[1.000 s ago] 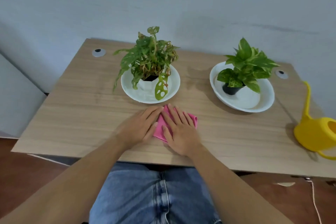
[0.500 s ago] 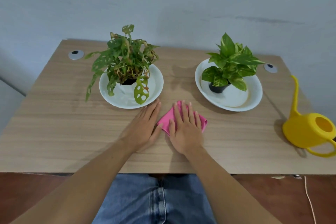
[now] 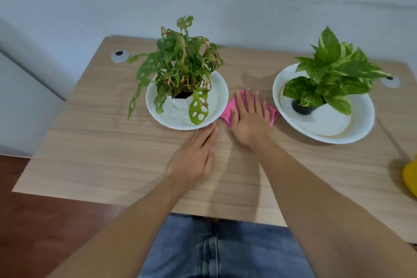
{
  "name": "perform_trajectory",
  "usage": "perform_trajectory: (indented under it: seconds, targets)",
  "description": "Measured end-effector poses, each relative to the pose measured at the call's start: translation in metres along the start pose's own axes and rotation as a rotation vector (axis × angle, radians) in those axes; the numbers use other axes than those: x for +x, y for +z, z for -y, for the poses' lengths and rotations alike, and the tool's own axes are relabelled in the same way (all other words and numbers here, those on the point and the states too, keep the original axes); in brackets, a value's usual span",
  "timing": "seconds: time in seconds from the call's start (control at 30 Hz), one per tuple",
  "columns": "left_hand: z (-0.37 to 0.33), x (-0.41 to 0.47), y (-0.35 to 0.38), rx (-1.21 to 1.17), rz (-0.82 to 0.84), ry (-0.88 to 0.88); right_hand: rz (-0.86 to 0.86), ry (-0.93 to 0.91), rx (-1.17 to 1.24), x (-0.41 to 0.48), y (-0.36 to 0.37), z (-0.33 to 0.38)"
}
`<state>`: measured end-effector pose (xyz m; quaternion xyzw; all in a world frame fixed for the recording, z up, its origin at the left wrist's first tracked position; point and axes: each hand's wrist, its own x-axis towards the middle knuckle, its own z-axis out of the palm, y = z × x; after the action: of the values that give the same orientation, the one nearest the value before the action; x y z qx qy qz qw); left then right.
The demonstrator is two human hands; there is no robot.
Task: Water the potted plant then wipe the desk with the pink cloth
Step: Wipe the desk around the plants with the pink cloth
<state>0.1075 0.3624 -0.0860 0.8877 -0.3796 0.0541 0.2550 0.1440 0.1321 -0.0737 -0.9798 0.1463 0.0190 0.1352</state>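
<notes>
The pink cloth (image 3: 229,110) lies folded on the wooden desk (image 3: 101,142), between two white plates. My right hand (image 3: 250,117) presses flat on it, fingers spread and pointing away from me. My left hand (image 3: 194,156) rests flat on the bare desk just left of the cloth, its fingertips touching the rim of the left plate (image 3: 221,92). That plate holds a holey-leaved potted plant (image 3: 180,67). A second potted plant (image 3: 331,72) with broad green leaves stands in the right plate (image 3: 361,124). The yellow watering can (image 3: 410,176) shows only partly at the right edge.
The desk backs onto a pale wall. Round cable grommets sit at the far left (image 3: 120,55) and far right (image 3: 389,81) of the desk. My jeans (image 3: 214,250) show below the near edge, with brown floor to the left.
My right hand has slid the pink cloth away from me, into the gap between the two plates. My left hand has come off the cloth and lies flat on the desk.
</notes>
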Motion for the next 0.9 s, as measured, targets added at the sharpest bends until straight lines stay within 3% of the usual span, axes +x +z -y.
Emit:
perform_trajectory:
  seconds: [0.27, 0.67, 0.9]
  targets:
    - [0.039, -0.02, -0.034, -0.085, 0.009, 0.157, -0.013, 0.013, -0.024, -0.005, 0.005, 0.009]
    - [0.032, -0.028, -0.04, -0.064, -0.005, 0.021, -0.071, -0.017, -0.002, -0.075, 0.025, 0.054]
    - [0.023, -0.026, -0.047, -0.155, 0.102, 0.018, -0.031, -0.181, -0.023, -0.094, 0.022, 0.035]
